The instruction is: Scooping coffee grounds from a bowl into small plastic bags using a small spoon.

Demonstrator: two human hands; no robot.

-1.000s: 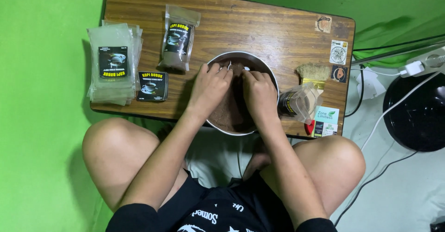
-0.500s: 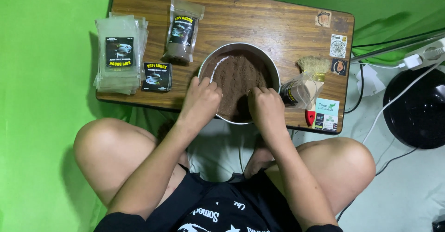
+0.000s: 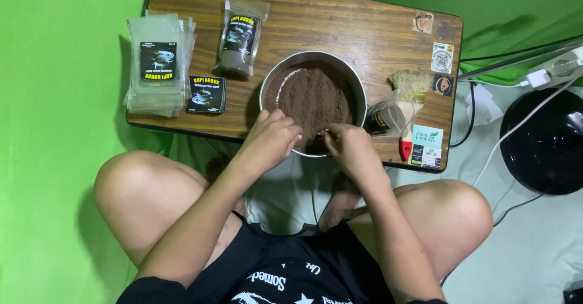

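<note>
Head view: left hand (image 3: pixel 271 139) curled at the bowl (image 3: pixel 267 85) rim, right hand (image 3: pixel 347 148) apparently pinching something small over the brown powder (image 3: pixel 316 101); scooping step, steadiness needed.

The bench (image 3: pixel 340 25) is shown in brown wood grain against a bright green floor (image 3: pixel 54 158). Dark brown powder (image 3: pixel 316 101) is held in a silver-rimmed bowl (image 3: pixel 265 88). Black labels with yellow lettering are carried by the clear pouch (image 3: pixel 240 34) and the pale stack of bags (image 3: pixel 159 64) at the bench's left edge. A red handle is seen on the tan-bristled brush (image 3: pixel 410 97).
</note>
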